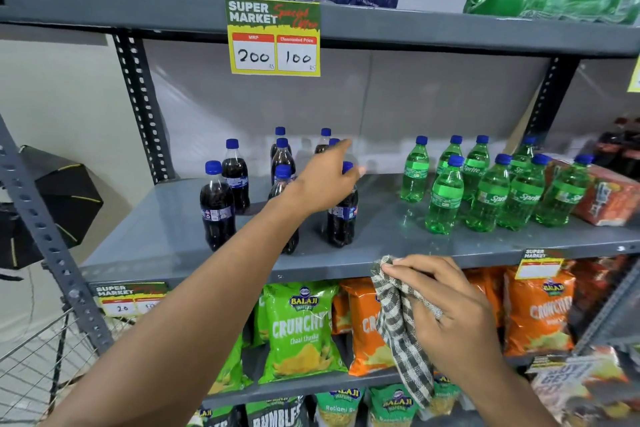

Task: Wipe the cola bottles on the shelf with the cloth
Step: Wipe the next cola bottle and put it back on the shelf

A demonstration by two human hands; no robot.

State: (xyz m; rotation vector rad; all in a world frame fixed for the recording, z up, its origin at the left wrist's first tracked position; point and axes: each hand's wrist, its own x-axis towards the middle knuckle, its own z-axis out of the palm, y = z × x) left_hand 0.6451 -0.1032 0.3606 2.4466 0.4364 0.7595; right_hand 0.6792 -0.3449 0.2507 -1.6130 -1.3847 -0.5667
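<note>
Below the shelf edge, our right hand (446,308) grips a checked cloth (401,326), fingers closed around it. Our left hand (325,180) reaches, fingers spread and empty, over the cola bottles (218,208) standing on the grey shelf (166,239), left of green bottles (446,198).

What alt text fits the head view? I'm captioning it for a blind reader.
A person's left hand reaches among dark cola bottles on a grey shelf, fingers spread, while the right hand holds a checked cloth at the shelf's front edge. Green Sprite bottles stand to the right; snack bags fill the shelf below.
</note>
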